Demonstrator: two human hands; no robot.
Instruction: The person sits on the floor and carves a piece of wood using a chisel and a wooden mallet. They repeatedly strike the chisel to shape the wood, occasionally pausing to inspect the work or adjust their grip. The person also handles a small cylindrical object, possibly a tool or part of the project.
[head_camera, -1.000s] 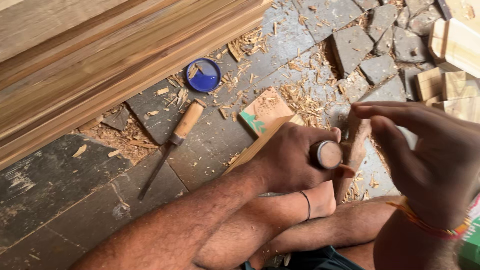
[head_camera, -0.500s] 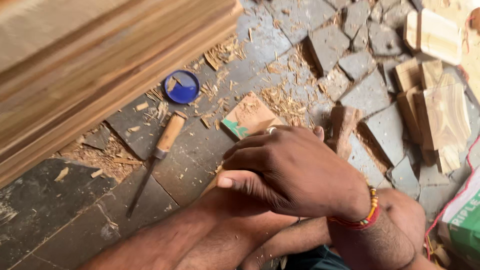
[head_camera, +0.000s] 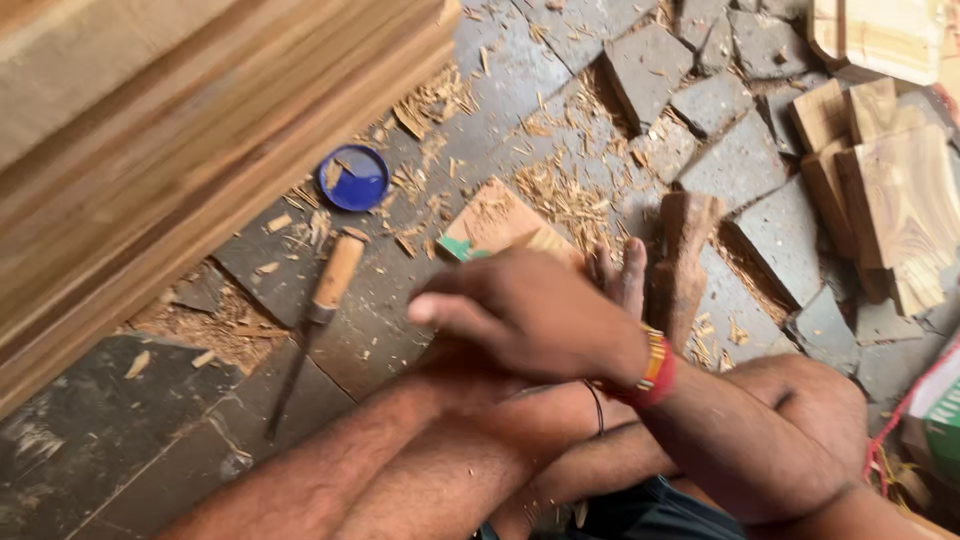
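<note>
My right hand, with a red and gold band at the wrist, reaches left across my lap and lies over my left hand. Of the left hand only a few fingertips show past it, pointing up beside a dark carved wood piece. My left forearm comes up from the lower left under the right hand. Whatever sits between the hands is hidden. A flat wood block with a green corner lies just beyond the hands.
A wooden-handled chisel lies on the dark stone floor to the left, near a blue lid. Long planks fill the upper left. Cut wood blocks are stacked at right. Shavings and broken paving lie about.
One second ago my left hand gripped a round wooden handle against the wood. My right hand then swung left over it, and it now hides both that hand and the handle.
</note>
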